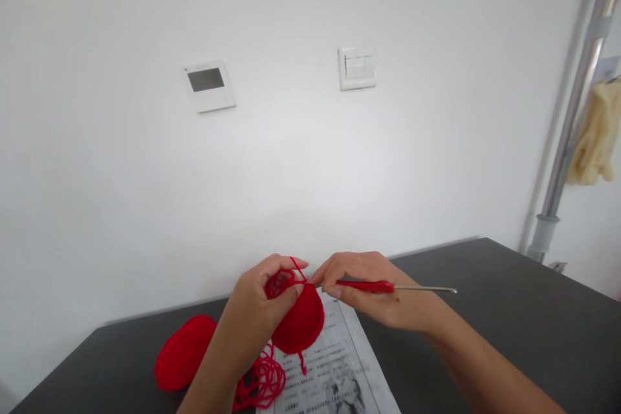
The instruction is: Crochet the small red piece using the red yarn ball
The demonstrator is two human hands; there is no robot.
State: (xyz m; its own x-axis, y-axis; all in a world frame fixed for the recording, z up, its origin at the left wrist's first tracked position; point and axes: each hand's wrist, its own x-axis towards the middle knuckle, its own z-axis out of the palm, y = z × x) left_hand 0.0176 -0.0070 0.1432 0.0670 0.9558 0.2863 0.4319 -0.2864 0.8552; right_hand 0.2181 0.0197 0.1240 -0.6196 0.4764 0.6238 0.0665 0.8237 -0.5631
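My left hand [264, 294] pinches a round red crochet piece [301, 323] near its top edge, thumb in front. A strand of red yarn [295, 264] runs over the left index finger. In my right hand [369, 284] is a crochet hook [369, 286] with a red grip, gripped between thumb and fingers. Its bare metal end points right, past the wrist. The other end meets the top edge of the crochet piece, where the fingers partly hide it. A short yarn tail hangs below the piece.
On the dark table [436, 265] lie a red yarn ball [184, 352], loose tangled yarn [264, 381] and a printed sheet [325, 362] beneath the hands. The white wall behind carries a panel [213, 96] and a switch [358, 69]. A metal pole [572, 123] and yellow cloth [596, 136] are at right.
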